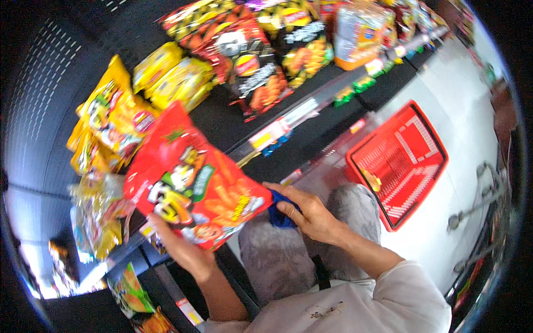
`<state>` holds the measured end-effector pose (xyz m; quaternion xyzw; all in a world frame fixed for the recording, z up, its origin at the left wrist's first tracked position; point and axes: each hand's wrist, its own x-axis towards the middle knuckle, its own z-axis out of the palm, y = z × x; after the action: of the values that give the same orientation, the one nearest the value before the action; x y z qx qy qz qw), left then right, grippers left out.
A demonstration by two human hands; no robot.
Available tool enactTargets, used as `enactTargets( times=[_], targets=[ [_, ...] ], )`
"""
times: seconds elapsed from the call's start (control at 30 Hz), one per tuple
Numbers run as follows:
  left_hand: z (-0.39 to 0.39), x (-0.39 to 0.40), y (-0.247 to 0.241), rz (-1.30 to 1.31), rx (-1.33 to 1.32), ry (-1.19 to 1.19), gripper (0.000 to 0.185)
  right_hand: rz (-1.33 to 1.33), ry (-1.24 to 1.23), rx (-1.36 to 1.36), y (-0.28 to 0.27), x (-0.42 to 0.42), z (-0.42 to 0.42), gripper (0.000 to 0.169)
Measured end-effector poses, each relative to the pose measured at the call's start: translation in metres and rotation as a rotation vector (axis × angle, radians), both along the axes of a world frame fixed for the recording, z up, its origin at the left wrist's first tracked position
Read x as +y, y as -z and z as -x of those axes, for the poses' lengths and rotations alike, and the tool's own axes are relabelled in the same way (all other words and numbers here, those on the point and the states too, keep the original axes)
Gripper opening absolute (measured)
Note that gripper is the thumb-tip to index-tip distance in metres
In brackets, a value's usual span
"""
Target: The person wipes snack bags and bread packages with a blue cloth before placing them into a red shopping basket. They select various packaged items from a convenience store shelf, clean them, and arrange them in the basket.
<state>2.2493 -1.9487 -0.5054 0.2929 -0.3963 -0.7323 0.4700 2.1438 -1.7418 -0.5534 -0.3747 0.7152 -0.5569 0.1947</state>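
A red snack bag (195, 187) with pictures of orange puffs and a tomato is held up over the shelf edge, its printed face turned upward. My left hand (183, 245) grips it by the lower left side, with the fingers hidden behind it. In my right hand (310, 212) a dark blue cloth (283, 212) is bunched between thumb and fingers. The cloth meets the bag's right corner. Behind the bag, yellow snack bags (114, 112) stand on the black shelf (216, 120).
Several dark chip bags (260, 79) and yellow packs (179, 79) line the shelf. Price labels (270, 133) run along its front edge. A red shopping basket (399, 166) sits on the pale floor (454, 108) to my right. More bags (133, 291) lie on a lower shelf at left.
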Motion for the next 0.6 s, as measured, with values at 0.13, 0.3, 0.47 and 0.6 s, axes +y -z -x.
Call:
enactTargets(
  times=[0.13,0.3,0.47,0.6],
  targets=[
    [0.019,0.017,-0.011,0.005,0.005,0.077,0.062,0.083,-0.002,-0.115,0.008,0.053,0.015,0.039],
    [0.050,0.059,-0.010,0.044,-0.011,0.276,0.069,0.129,0.153,-0.156,-0.022,0.098,0.038,0.051],
    [0.076,0.085,0.062,0.930,-0.199,0.518,0.055,0.103,0.385,-0.265,-0.041,0.149,0.045,0.029],
    [0.129,0.144,0.021,0.231,-0.206,0.799,0.055,0.040,0.568,-0.184,-0.048,0.190,0.051,0.031]
  ],
)
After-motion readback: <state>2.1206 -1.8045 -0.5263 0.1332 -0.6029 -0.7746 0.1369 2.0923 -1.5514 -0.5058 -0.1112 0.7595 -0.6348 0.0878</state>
